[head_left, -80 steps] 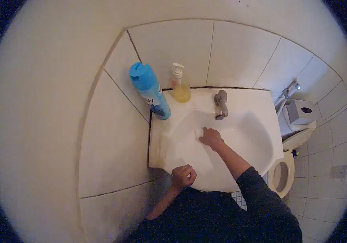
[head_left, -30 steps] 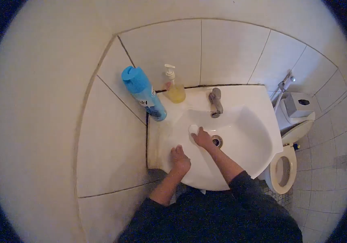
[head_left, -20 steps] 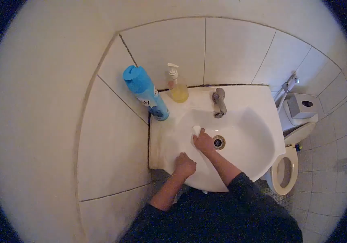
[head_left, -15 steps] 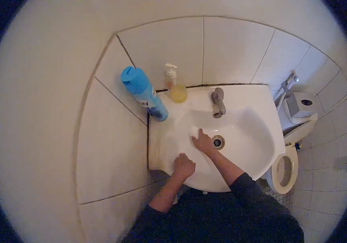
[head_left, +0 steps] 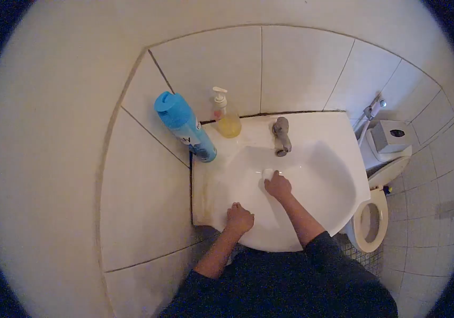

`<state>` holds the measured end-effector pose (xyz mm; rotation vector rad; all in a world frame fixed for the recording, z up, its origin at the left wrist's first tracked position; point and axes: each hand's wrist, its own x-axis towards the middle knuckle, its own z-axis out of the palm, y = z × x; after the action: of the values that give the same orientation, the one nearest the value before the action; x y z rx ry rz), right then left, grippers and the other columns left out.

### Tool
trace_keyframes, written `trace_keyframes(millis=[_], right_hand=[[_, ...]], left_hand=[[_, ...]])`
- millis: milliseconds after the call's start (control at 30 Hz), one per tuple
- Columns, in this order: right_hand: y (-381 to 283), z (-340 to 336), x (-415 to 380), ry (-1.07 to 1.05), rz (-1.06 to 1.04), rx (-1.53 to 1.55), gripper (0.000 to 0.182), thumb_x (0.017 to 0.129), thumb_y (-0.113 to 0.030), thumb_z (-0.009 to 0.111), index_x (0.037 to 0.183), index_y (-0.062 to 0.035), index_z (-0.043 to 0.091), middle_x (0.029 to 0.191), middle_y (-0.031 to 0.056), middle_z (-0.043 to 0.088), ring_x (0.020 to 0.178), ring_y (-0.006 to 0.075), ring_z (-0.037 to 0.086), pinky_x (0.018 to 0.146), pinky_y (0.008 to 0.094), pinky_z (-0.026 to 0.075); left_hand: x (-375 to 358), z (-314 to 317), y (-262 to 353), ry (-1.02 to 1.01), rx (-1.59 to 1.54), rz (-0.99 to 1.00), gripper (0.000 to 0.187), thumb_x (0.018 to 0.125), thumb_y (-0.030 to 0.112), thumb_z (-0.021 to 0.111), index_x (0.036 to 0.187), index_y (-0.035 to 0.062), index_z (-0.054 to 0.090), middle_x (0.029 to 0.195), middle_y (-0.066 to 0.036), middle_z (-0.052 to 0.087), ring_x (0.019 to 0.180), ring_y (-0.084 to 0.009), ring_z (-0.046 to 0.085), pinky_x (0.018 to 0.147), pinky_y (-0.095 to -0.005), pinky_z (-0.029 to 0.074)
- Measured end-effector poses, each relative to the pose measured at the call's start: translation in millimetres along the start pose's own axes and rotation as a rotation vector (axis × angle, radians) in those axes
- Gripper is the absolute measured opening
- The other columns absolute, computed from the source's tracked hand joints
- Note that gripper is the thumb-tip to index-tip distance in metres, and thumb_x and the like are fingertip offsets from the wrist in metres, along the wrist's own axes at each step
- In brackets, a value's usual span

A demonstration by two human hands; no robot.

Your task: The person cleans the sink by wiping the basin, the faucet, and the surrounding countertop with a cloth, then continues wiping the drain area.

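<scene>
Inside the white sink (head_left: 333, 180), my right hand (head_left: 278, 186) presses a small white object (head_left: 267, 174), perhaps a sponge or cloth, against the basin. The drain is hidden behind this hand. My left hand (head_left: 240, 218) rests on the sink's front left rim, its fingers drawn together; whether anything is under them cannot be made out. The grey faucet (head_left: 281, 137) stands at the back of the basin, just beyond my right hand.
A blue spray can (head_left: 187, 127) and a pump bottle of yellow liquid (head_left: 229, 124) stand on the sink's back left corner. To the right are a toilet (head_left: 370, 225) with raised lid, a tissue box (head_left: 391, 136) and a hand sprayer (head_left: 376, 108). Tiled walls surround the sink.
My right hand has slid to the right with the white object and now covers the drain. My left hand has stayed at the rim. The view has shifted slightly.
</scene>
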<state>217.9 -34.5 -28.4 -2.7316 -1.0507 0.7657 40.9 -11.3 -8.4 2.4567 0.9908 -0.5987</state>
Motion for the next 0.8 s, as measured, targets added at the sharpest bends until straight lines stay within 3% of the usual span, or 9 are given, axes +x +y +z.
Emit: trace_keyframes(millis=[67,267,400,467,600,667,800], right_hand=[[-9.6,4.1,-1.4,0.015,0.007,0.008,0.056,0.078,-0.036,0.047,0.116,0.0051,0.038,0.096,0.0245,0.058,0.084,0.0358,0.060,0.072,0.0424,0.049],[-51.9,19.3,7.9,0.130,-0.095,0.140,0.039,0.074,-0.028,0.054,0.095,0.0036,0.045,0.081,0.0228,0.060,0.075,0.0370,0.060,0.068,0.0438,0.049],[-28.8,22.9,12.1,0.193,-0.290,0.081,0.043,0.075,-0.031,0.053,0.100,0.0036,0.044,0.081,0.0225,0.060,0.075,0.0366,0.060,0.067,0.0444,0.049],[-22.9,17.9,7.5,0.265,-0.428,0.082,0.050,0.077,-0.035,0.052,0.107,0.0039,0.041,0.083,0.0224,0.060,0.076,0.0367,0.060,0.068,0.0449,0.048],[-21.0,28.9,11.7,0.325,-0.416,0.215,0.055,0.078,-0.037,0.050,0.113,0.0041,0.038,0.086,0.0234,0.060,0.079,0.0368,0.060,0.070,0.0458,0.048],[-23.5,30.7,9.0,0.133,-0.265,0.202,0.056,0.079,-0.038,0.048,0.114,0.0047,0.039,0.088,0.0248,0.059,0.082,0.0373,0.059,0.073,0.0459,0.047],[-27.1,24.8,6.6,0.131,-0.239,0.091,0.053,0.079,-0.036,0.048,0.112,0.0048,0.040,0.089,0.0252,0.059,0.083,0.0383,0.059,0.074,0.0456,0.046]], left_hand=[[12.4,14.8,-8.5,-0.039,0.109,0.102,0.047,0.084,0.036,0.040,0.100,-0.0033,0.059,0.124,-0.028,0.038,0.116,-0.0401,0.036,0.095,-0.0488,0.032],[5.8,11.2,-5.3,0.016,0.119,0.101,0.044,0.084,0.035,0.040,0.097,-0.0012,0.062,0.124,-0.028,0.039,0.118,-0.0407,0.034,0.095,-0.0501,0.031],[14.3,26.4,-9.5,0.079,0.099,0.108,0.043,0.083,0.034,0.039,0.097,-0.0003,0.062,0.126,-0.028,0.037,0.119,-0.0411,0.033,0.095,-0.0508,0.031],[20.7,32.8,-14.4,-0.025,0.077,0.098,0.045,0.083,0.034,0.039,0.097,-0.0021,0.062,0.129,-0.028,0.034,0.121,-0.0408,0.031,0.095,-0.0502,0.031],[14.4,31.3,-14.7,0.073,0.149,0.129,0.045,0.083,0.033,0.039,0.094,-0.0041,0.062,0.126,-0.027,0.038,0.118,-0.0398,0.035,0.094,-0.0491,0.032],[14.3,28.4,-12.9,0.042,0.099,0.048,0.049,0.084,0.033,0.043,0.109,-0.0076,0.052,0.129,-0.027,0.033,0.118,-0.0359,0.034,0.096,-0.0465,0.028],[-0.1,-0.7,-1.0,-0.117,0.087,0.052,0.048,0.084,0.032,0.043,0.109,-0.0068,0.052,0.132,-0.027,0.029,0.121,-0.0361,0.031,0.098,-0.0458,0.026]])
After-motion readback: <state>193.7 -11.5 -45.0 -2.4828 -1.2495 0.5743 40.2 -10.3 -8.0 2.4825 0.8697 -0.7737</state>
